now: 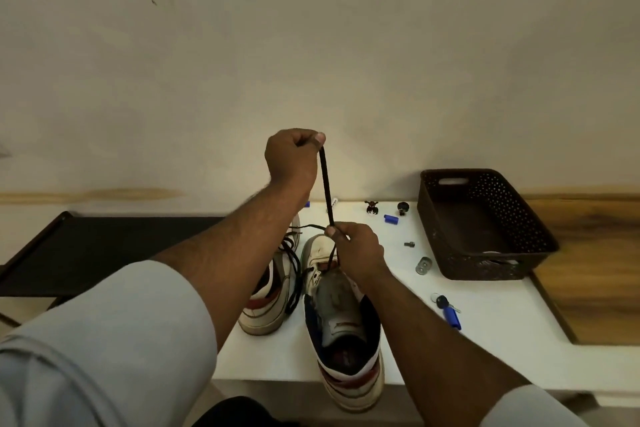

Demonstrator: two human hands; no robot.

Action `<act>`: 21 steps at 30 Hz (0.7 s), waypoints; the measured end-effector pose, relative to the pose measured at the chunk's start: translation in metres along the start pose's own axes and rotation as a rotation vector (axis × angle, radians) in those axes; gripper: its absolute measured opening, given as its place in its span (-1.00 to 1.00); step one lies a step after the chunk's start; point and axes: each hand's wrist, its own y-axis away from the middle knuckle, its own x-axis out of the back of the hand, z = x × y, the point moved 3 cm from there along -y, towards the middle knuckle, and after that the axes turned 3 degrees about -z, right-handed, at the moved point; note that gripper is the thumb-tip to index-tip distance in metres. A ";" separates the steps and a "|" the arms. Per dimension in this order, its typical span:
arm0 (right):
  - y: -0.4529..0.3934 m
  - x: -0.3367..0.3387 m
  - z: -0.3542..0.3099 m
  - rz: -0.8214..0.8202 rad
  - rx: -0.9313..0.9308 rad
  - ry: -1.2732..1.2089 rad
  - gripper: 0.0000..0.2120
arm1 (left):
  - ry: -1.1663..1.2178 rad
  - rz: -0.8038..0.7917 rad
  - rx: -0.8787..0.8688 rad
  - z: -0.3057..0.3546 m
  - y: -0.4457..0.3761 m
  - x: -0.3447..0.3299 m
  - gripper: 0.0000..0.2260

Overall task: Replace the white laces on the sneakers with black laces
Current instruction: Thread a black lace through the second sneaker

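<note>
Fingers of your left hand [291,158] pinch the black lace [326,184] high up. Your right hand [358,250] pinches it lower, just above the sneaker [341,322].

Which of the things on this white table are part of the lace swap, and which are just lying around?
In the job:
- black lace, pulled taut between left hand and right hand
- near sneaker, being laced
- far sneaker, black lace loose on it

Lying about:
- brown basket
- keys with blue fob
- blue cap
- small figurine
- metal bracket
</note>
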 end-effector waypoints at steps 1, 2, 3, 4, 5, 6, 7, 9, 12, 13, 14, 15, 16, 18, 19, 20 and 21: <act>-0.002 -0.001 0.000 -0.018 -0.033 -0.013 -0.72 | -0.004 -0.037 0.043 -0.006 0.001 0.000 -0.88; -0.004 -0.003 0.002 -0.029 -0.063 -0.033 -0.75 | -0.042 -0.082 0.083 -0.014 0.002 0.000 -0.90; -0.005 -0.004 0.004 -0.027 -0.086 -0.067 -0.77 | -0.103 -0.130 0.129 -0.024 0.004 0.000 -0.89; -0.006 -0.004 0.005 -0.015 -0.099 -0.116 -0.81 | -0.177 -0.172 0.184 -0.037 0.009 0.002 -0.84; -0.009 -0.003 0.006 0.002 -0.109 -0.163 -0.84 | -0.252 -0.199 0.241 -0.049 0.016 0.004 -0.77; -0.012 -0.003 0.007 0.016 -0.110 -0.198 -0.85 | -0.313 -0.214 0.278 -0.063 0.025 0.006 -0.71; -0.016 -0.003 0.008 0.023 -0.111 -0.219 -0.84 | -0.380 -0.248 0.284 -0.076 0.033 0.008 -0.69; -0.020 -0.001 0.008 0.025 -0.124 -0.234 -0.76 | -0.581 -0.471 0.286 -0.102 0.052 0.004 -0.66; -0.017 0.006 0.006 0.027 -0.142 -0.244 -0.72 | -0.709 -0.794 0.346 -0.130 0.074 -0.003 -0.51; -0.014 0.009 0.006 0.030 -0.140 -0.241 -0.76 | -0.686 -0.821 0.373 -0.134 0.078 -0.004 -0.42; -0.013 0.013 0.006 0.036 -0.134 -0.237 -0.81 | -0.666 -0.821 0.387 -0.138 0.082 -0.005 -0.33; -0.011 0.016 0.007 0.044 -0.127 -0.236 -0.83 | -0.649 -0.806 0.383 -0.141 0.084 -0.007 -0.25; -0.011 0.019 0.007 0.051 -0.120 -0.237 -0.84 | -0.620 -0.781 0.386 -0.144 0.085 -0.007 -0.18; -0.009 0.023 0.008 0.055 -0.113 -0.240 -0.85 | -0.500 -0.733 0.445 -0.145 0.086 -0.009 -0.18; -0.009 0.024 0.007 0.053 -0.106 -0.242 -0.86 | -0.434 -0.720 0.494 -0.144 0.087 -0.011 -0.28; -0.008 0.025 0.007 0.051 -0.097 -0.242 -0.86 | -0.384 -0.700 0.529 -0.143 0.088 -0.013 -0.42; -0.007 0.025 0.007 0.048 -0.088 -0.243 -0.85 | -0.355 -0.678 0.545 -0.142 0.089 -0.015 -0.57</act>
